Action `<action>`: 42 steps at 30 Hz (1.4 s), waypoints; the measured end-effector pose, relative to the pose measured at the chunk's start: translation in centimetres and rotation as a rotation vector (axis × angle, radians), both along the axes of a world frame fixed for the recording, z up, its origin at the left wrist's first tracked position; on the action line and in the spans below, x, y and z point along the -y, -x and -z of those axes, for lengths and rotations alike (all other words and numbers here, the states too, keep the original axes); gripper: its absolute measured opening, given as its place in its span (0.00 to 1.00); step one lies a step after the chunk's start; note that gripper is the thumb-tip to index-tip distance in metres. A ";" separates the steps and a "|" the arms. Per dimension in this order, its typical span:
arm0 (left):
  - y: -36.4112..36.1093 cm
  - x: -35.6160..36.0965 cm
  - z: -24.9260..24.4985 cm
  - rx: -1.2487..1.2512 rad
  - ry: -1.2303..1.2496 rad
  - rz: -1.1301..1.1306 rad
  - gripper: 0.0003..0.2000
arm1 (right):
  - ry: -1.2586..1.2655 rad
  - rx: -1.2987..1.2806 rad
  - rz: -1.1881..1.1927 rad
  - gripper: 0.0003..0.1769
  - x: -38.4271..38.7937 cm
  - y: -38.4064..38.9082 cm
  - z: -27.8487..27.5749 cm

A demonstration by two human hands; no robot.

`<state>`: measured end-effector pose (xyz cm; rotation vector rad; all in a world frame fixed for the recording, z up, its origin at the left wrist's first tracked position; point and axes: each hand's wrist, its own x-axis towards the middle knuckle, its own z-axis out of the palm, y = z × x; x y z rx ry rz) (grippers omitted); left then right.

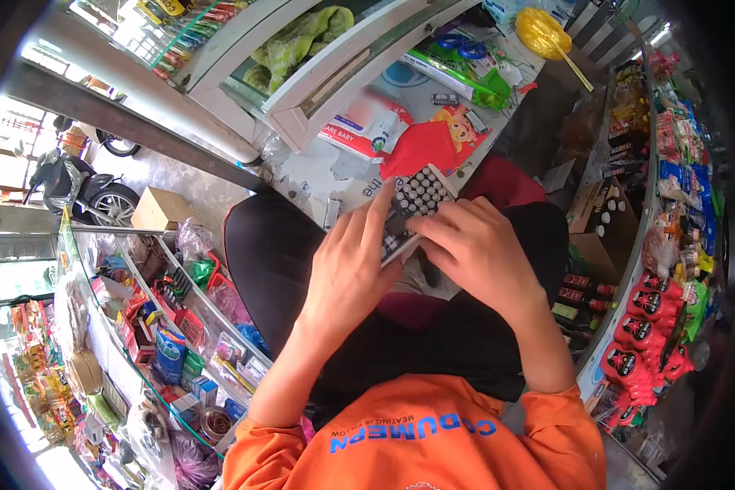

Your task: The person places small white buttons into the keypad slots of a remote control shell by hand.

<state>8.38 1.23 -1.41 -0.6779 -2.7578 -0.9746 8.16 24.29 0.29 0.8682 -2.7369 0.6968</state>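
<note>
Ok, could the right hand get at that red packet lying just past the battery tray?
Probably yes. The red packet lies in the open just beyond the battery tray, close to the right hand. But that hand and the left hand both hold the tray, so it would have to let go first.

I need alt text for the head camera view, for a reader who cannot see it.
A seated person in an orange shirt holds a tray of small batteries over the lap, the left hand at its left edge and the right hand over its near end. Around stand glass display cases of goods.
</note>
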 end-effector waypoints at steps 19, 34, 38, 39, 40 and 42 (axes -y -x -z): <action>0.8 1.8 -0.1 0.071 -0.055 -0.121 0.47 | 0.148 0.068 0.074 0.25 0.2 0.6 -1.1; 3.0 4.0 -1.9 -0.117 -0.055 0.108 0.50 | 0.187 0.036 0.068 0.17 2.0 1.4 -1.1; 3.1 4.1 -1.6 -0.145 -0.094 0.125 0.47 | 0.305 0.177 0.046 0.11 1.9 2.1 -2.2; 3.1 4.1 -1.6 -0.142 -0.094 0.128 0.47 | 0.302 0.218 0.053 0.10 1.9 2.2 -2.4; 3.1 4.1 -1.6 -0.135 -0.107 0.124 0.45 | 0.304 0.219 0.054 0.10 1.9 2.4 -2.4; 3.2 4.1 -1.6 -0.131 -0.118 0.117 0.43 | 0.310 0.233 0.040 0.09 1.8 2.8 -2.4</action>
